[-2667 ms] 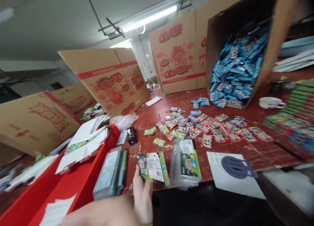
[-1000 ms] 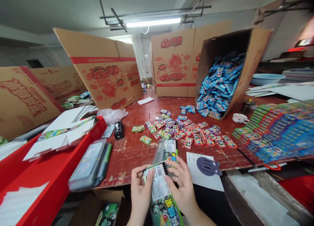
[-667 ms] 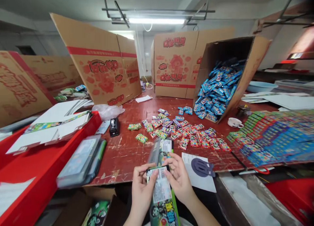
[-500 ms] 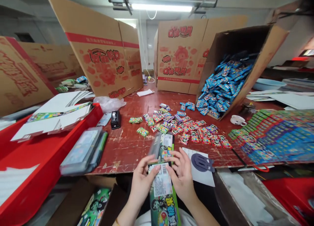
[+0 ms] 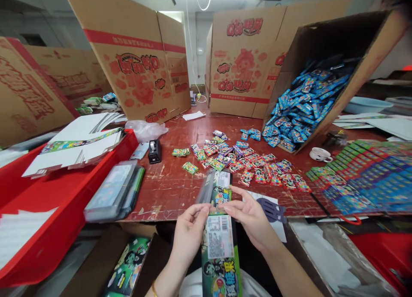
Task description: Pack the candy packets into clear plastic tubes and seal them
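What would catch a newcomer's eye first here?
The tipped carton at far right spills blue packets onto the red table. A scatter of colourful packets lies mid-table, and at the near edge the left hand and right hand pinch the top of a long green box.

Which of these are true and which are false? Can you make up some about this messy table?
1. The left hand and the right hand both hold the box. True.
2. The tipped carton spills red packets. False: the carton holds blue packets.
3. A cup stands on the table. True.
4. The bin on the left is green. False: the bin is red.
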The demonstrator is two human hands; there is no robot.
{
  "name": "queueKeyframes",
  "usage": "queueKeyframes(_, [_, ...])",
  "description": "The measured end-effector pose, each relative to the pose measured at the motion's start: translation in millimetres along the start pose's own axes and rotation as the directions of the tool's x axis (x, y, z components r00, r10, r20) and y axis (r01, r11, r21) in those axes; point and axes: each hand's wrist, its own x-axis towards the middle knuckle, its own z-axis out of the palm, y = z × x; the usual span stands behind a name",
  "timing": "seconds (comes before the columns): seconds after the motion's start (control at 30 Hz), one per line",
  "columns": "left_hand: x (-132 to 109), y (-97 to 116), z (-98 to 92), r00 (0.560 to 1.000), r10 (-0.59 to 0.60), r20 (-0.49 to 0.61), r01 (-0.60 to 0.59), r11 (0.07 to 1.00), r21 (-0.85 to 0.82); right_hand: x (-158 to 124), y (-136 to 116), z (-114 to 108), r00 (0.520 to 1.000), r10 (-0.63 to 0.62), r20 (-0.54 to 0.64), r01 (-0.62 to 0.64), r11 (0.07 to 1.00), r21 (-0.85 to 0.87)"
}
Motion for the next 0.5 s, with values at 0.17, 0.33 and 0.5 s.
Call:
queueKeyframes(0.17, [-2,-17,4.7,0.98,0.188,0.058,-0.196,0.962,0.191,-1,11,-12,0.999,-0.038,-0.01,0.037,0.998,-0.042])
queueKeyframes(0.33, [-5,-31,12.1,0.989,0.116,0.092,-0.127,0.984,0.125,-15,29,-15,0.959,-0.279,-0.056,0.253,0.925,-0.282])
queueKeyframes(0.5, [-2,-26,21.1,0.995,0.023,0.096,-0.033,0.994,0.108,1,4,-23,0.924,-0.381,0.017,0.352,0.834,-0.424])
